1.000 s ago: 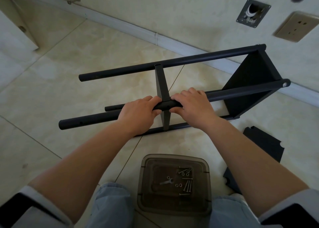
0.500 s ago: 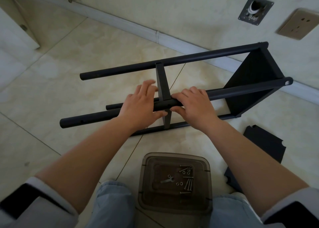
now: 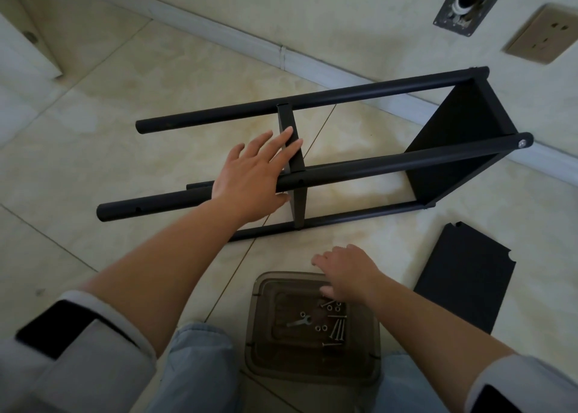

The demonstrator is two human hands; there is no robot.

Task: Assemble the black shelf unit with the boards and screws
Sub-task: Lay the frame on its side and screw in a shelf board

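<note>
The black shelf unit (image 3: 391, 162) lies on its side on the tiled floor, with round posts, one board at its right end and a narrow middle board (image 3: 292, 150). My left hand (image 3: 250, 178) rests flat on the near upper post, fingers spread against the middle board. My right hand (image 3: 347, 275) hovers over the back edge of a smoky plastic tray (image 3: 259, 344) between my knees, fingers apart and empty. Several screws (image 3: 337, 328), nuts and a small wrench (image 3: 300, 322) lie in the tray. A loose black board (image 3: 463, 275) lies on the floor at the right.
The wall and its skirting (image 3: 281, 56) run diagonally behind the unit, with a socket (image 3: 544, 37) and a metal wall plate (image 3: 466, 6). My knees in light jeans flank the tray. Bare tiles lie to the left.
My right hand has left the post and dropped back to the tray. My left hand has gone from gripping the post to lying open across it and the middle board.
</note>
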